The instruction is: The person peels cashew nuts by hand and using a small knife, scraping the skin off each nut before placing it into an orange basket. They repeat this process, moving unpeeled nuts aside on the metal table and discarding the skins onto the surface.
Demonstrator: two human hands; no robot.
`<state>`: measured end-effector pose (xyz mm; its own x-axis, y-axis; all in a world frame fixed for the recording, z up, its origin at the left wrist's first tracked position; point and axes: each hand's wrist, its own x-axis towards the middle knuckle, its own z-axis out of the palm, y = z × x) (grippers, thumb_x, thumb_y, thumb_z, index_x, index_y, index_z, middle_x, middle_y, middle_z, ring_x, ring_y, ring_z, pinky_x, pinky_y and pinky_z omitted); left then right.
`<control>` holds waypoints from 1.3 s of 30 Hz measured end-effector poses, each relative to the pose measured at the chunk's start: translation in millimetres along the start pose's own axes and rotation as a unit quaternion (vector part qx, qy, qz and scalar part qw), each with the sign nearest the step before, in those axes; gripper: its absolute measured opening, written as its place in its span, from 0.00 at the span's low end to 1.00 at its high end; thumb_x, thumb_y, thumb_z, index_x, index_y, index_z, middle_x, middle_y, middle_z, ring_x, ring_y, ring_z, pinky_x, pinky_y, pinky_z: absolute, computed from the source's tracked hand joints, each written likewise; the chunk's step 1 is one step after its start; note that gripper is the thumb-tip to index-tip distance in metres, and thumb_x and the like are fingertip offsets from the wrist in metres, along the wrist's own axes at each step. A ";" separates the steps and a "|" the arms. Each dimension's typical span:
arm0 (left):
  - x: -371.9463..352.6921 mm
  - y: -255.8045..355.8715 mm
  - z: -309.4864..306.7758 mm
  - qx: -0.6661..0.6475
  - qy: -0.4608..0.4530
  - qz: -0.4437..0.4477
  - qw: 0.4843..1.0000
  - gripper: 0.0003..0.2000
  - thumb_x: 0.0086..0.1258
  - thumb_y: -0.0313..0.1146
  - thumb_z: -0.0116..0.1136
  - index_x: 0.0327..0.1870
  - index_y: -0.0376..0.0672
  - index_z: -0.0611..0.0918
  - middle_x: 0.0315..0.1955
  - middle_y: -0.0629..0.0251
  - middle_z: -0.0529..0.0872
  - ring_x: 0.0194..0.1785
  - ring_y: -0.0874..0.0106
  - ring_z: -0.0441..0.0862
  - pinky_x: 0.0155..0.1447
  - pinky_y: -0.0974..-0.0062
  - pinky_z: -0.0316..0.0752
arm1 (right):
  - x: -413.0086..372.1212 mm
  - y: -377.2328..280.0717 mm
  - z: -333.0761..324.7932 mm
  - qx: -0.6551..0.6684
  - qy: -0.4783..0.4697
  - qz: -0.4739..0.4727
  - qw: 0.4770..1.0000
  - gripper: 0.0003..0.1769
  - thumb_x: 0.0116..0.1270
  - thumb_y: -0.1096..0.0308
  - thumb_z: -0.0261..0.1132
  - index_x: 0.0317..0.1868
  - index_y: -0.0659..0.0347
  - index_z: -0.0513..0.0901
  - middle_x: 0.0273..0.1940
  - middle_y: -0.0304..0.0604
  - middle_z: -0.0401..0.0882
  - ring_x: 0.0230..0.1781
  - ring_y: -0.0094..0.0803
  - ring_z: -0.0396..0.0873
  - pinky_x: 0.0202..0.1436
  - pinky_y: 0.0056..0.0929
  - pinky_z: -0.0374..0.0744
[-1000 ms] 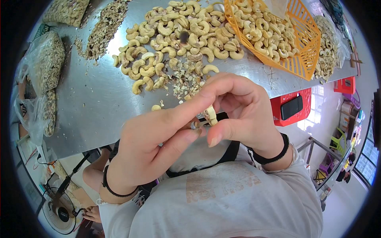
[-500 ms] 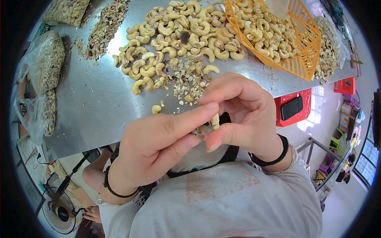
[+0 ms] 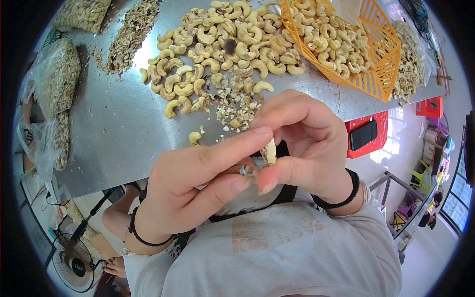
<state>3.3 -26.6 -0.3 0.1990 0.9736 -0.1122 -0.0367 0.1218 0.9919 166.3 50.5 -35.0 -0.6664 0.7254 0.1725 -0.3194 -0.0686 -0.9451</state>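
Observation:
Over the table's front edge my two hands meet at the fingertips. My right hand (image 3: 309, 143) is closed, pinching a pale cashew (image 3: 270, 152) with brown skin on one side between thumb and fingers. My left hand (image 3: 198, 180) is closed around a small tool (image 3: 245, 170) with a brown handle and a metal collar; its working end is hidden by the fingers. The left index fingertip lies right at the cashew. Just beyond the hands are pale crumbs and skin bits (image 3: 232, 109) and a single cashew (image 3: 195, 138). Behind them spreads a heap of cashews (image 3: 222, 37).
An orange plastic basket (image 3: 388, 74) of cashews stands at the back right of the metal table (image 3: 128, 128). Bagged scraps (image 3: 62, 74) and a pile of skins (image 3: 131, 37) lie at left. A phone (image 3: 363, 135) rests on a red stool (image 3: 381, 126); a fan (image 3: 74, 265) stands lower left.
The cashew has turned slightly and shows more of its pale side. The fingers of my left hand have shifted, so the tool's metal collar now shows more.

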 end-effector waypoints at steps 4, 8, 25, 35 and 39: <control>2.6 -7.3 0.8 0.065 0.001 0.070 0.995 0.19 0.56 0.21 0.51 0.51 0.38 0.72 0.37 0.62 0.80 0.29 0.74 0.77 0.34 0.83 0.70 | -0.3 0.2 -0.2 -0.027 -0.007 -0.023 0.999 0.29 0.33 0.67 0.75 0.39 0.65 0.73 0.38 0.41 0.71 0.39 0.26 0.69 0.40 0.21 0.69; 6.0 -10.4 1.9 0.178 0.015 0.152 0.972 0.18 0.53 0.20 0.51 0.48 0.39 0.74 0.37 0.62 0.80 0.30 0.72 0.78 0.33 0.81 0.71 | -1.0 0.0 1.0 -0.053 0.003 -0.034 0.998 0.28 0.34 0.70 0.75 0.39 0.66 0.73 0.39 0.41 0.71 0.39 0.27 0.69 0.40 0.21 0.69; 2.8 -10.7 3.6 0.146 0.072 0.074 0.984 0.17 0.56 0.22 0.51 0.50 0.38 0.73 0.29 0.61 0.80 0.29 0.73 0.78 0.32 0.83 0.69 | 0.3 2.2 6.9 0.071 0.066 0.066 0.993 0.20 0.42 0.73 0.71 0.37 0.63 0.75 0.33 0.35 0.71 0.32 0.20 0.66 0.36 0.18 0.66; 11.7 -19.1 1.7 0.244 0.065 0.185 0.950 0.20 0.50 0.21 0.55 0.48 0.43 0.75 0.31 0.61 0.81 0.25 0.71 0.77 0.27 0.82 0.69 | -0.6 1.1 6.0 -0.009 0.057 0.017 0.998 0.19 0.41 0.74 0.71 0.35 0.63 0.75 0.33 0.35 0.71 0.31 0.20 0.66 0.35 0.17 0.66; 13.1 -22.0 4.1 0.337 0.096 0.219 0.911 0.21 0.46 0.20 0.56 0.46 0.43 0.76 0.32 0.62 0.81 0.25 0.71 0.76 0.26 0.81 0.68 | -0.4 1.0 7.0 -0.033 0.071 0.011 0.997 0.18 0.41 0.74 0.71 0.34 0.63 0.75 0.33 0.36 0.71 0.30 0.20 0.66 0.34 0.16 0.66</control>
<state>10.7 -17.3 -23.4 0.1331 0.9239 0.3586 0.5500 -0.3699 0.7488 161.5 45.3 -34.1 -0.5695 0.8138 0.1159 -0.2587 -0.0436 -0.9650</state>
